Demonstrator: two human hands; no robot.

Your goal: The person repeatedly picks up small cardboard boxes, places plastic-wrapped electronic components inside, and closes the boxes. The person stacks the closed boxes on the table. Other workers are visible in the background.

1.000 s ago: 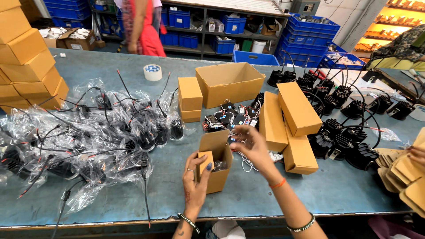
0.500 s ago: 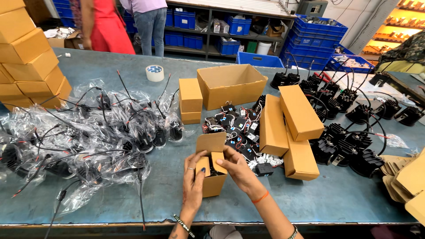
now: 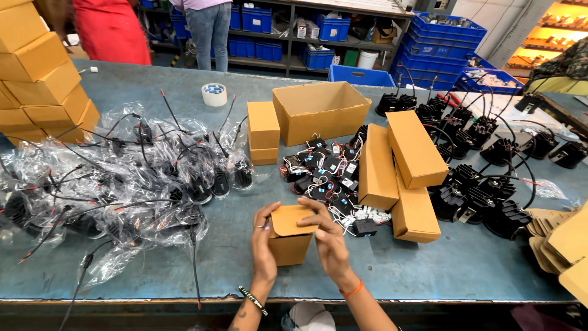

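Note:
A small brown cardboard box (image 3: 288, 242) stands on the blue worktable (image 3: 465, 263) near its front edge, its top flap folded down. My left hand (image 3: 262, 245) grips the box's left side. My right hand (image 3: 327, 236) lies over the flap and the box's right side. Just behind the box sits a heap of small black electrical parts with red and white wires (image 3: 327, 168).
Bagged black lamps with wires (image 3: 122, 178) cover the left. An open carton (image 3: 318, 110), closed brown boxes (image 3: 401, 165), a tape roll (image 3: 214, 94), black finned lamps (image 3: 490, 153) and flat cardboard (image 3: 563, 245) lie around. Stacked boxes (image 3: 37, 79) stand far left. Two people stand behind.
My right hand came back from the pile of parts to the box. The box's flap, open before, is now folded down under both hands.

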